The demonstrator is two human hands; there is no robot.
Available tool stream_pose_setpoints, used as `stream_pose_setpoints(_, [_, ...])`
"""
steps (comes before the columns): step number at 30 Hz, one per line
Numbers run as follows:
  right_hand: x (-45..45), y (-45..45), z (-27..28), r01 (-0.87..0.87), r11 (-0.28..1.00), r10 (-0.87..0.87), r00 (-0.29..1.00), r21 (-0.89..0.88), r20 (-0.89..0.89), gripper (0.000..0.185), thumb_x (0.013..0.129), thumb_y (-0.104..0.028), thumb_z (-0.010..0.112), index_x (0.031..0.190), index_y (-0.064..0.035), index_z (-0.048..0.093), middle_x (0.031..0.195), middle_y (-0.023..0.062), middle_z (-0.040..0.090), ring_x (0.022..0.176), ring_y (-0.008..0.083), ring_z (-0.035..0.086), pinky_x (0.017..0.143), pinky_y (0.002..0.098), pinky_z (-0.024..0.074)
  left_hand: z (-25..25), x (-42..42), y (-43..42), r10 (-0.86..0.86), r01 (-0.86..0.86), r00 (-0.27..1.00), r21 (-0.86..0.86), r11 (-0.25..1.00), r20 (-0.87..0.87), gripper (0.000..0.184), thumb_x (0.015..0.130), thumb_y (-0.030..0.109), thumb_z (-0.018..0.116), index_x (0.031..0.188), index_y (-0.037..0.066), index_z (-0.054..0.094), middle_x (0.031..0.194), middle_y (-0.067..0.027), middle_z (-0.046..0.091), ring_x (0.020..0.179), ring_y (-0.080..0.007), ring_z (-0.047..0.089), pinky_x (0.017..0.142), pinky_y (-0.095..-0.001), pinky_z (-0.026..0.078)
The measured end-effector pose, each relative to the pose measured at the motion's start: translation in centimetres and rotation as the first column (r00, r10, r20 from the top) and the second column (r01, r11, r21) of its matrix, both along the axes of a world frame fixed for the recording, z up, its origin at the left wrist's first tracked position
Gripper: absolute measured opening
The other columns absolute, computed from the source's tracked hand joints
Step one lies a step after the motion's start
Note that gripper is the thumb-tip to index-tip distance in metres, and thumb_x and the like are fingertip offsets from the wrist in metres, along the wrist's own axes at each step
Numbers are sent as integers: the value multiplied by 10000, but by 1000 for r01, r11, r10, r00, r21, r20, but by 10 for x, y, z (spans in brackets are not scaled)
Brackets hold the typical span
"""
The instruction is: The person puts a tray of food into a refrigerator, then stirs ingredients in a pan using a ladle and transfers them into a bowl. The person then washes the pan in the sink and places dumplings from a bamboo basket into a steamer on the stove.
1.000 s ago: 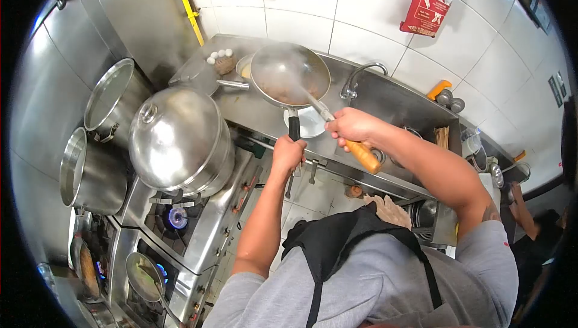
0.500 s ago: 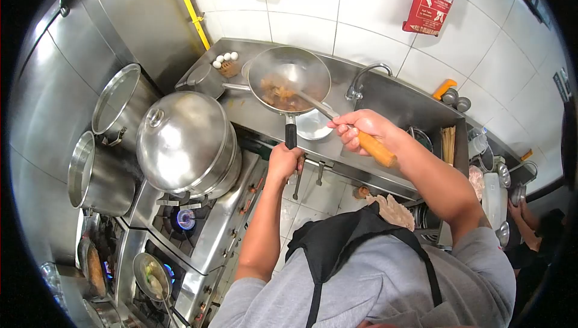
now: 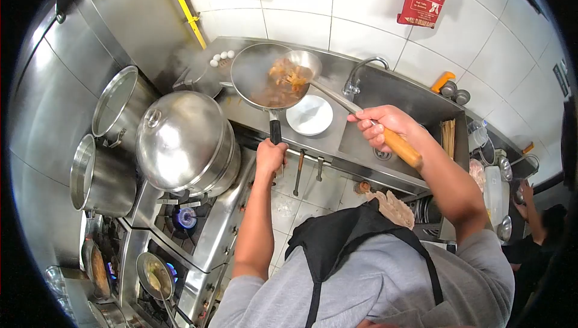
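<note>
My left hand (image 3: 271, 156) is wrapped round the black handle of a wok (image 3: 245, 76) held over the steel counter. Chunks of brown and orange food (image 3: 284, 81) lie in it, and steam rises from the pan. In my right hand (image 3: 382, 126) is a ladle (image 3: 338, 98) with a long metal shaft and wooden handle. Its bowl is at the wok's right side, by the food. A white plate (image 3: 318, 124) rests on the counter just right of the wok handle.
A large domed steamer pot (image 3: 180, 141) stands left, near a lit burner (image 3: 186, 218). A smaller pan (image 3: 154, 280) is over flame at lower left. White eggs (image 3: 223, 57) sit behind the wok. The sink (image 3: 385, 102) is right; a co-worker's arm (image 3: 530, 213) shows far right.
The wok has shifted left and tilted, uncovering more of the plate. The ladle's bowl has moved to the wok's right side, and my right hand has moved right.
</note>
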State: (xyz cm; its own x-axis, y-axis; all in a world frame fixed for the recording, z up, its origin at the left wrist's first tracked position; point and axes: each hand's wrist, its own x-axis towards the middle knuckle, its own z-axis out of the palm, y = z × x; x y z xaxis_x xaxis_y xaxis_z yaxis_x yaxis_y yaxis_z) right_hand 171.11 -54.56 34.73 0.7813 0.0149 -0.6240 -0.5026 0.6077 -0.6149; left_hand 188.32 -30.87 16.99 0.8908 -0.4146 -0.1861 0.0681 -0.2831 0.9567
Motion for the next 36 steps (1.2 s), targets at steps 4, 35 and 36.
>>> stream_pose_setpoints(4, [-26,-5,-3,28,1000,-28,1000,14,6,199,948,-161,551,1090,-25,527,692,-42,458,477,19,375,388,191,315,-3,17,-4,15,-24,995,94,995,94,212,734,126,623,584,-13,565,507,-87,578,424,-185,576,459,-335,456])
stream_pose_setpoints(35, [-101,2,-161,-142,-113,187,969,-983,-162,222,855,-143,597,986,25,532,827,280,626,825,463,609,738,527,475,30,-4,22,76,-75,996,26,997,-36,142,780,114,634,742,12,543,604,-45,550,455,-145,533,440,-311,424])
stream_pose_setpoints(36, [-104,0,-159,-130,-110,185,971,-985,-149,225,856,-144,599,995,20,535,816,274,629,813,460,612,730,524,478,34,-8,22,78,-77,997,39,996,-28,142,780,116,632,744,9,545,606,-45,552,458,-144,533,444,-308,424])
